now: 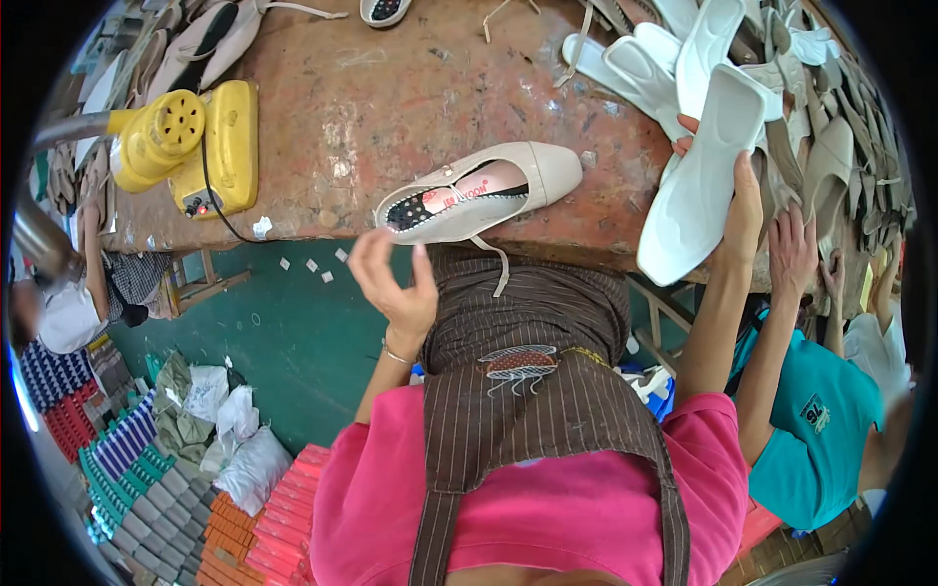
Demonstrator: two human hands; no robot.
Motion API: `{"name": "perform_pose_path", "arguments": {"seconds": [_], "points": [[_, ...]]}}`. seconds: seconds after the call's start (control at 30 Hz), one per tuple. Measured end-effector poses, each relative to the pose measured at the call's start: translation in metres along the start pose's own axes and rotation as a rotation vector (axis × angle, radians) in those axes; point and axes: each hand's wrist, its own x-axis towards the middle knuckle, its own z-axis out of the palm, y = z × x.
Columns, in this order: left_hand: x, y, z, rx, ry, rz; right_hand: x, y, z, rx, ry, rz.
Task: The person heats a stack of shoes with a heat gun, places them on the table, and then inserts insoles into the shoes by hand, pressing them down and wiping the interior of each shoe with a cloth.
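Observation:
My right hand [746, 200] grips a white plastic shoe form [696, 186], with the thumb on one side and fingertips showing past its other edge. The form is held tilted over the table's right part. Close to the heel of a beige slingback shoe [552, 178], my left hand [399, 293] is raised with thumb and fingers apart and holds nothing. That shoe lies on its sole at the table's near edge, toe to the right. It has a dotted dark heel pad and a pink insole, and a loose strap hangs over the edge.
A yellow lamp [161, 142] with a cable stands at the left of the worn table [391, 107]. More white forms [640, 68] and piled beige shoe uppers [831, 166] lie at right. A co-worker in a teal shirt [816, 420] reaches in beside my right arm.

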Motion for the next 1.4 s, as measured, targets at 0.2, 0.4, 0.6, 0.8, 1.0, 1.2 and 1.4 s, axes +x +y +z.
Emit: {"name": "perform_pose_path", "arguments": {"seconds": [0.2,0.4,0.6,0.8,1.0,1.2,1.4], "points": [[0.011,-0.017,0.011,-0.226,-0.122,-0.523,0.002,0.023,0.062,-1.105,-0.417,-0.681],[0.033,-0.031,0.015,-0.297,-0.248,-0.458,-0.014,0.098,0.129,-0.894,-0.654,-0.615],[0.035,-0.044,0.014,-0.420,-0.265,-0.522,-0.017,0.110,0.164,-0.793,-0.518,-0.582],[0.036,-0.048,0.016,-0.455,-0.258,-0.534,-0.013,0.119,0.162,-0.809,-0.620,-0.679],[0.036,-0.047,0.016,-0.460,-0.246,-0.561,-0.018,0.103,0.167,-1.047,-0.692,-0.500],[0.043,-0.042,0.015,-0.418,-0.239,-0.510,-0.008,0.095,0.178,-1.173,-0.693,-0.475],[0.038,-0.048,0.015,-0.469,-0.220,-0.478,-0.004,0.109,0.165,-0.859,-0.683,-0.588]]}}
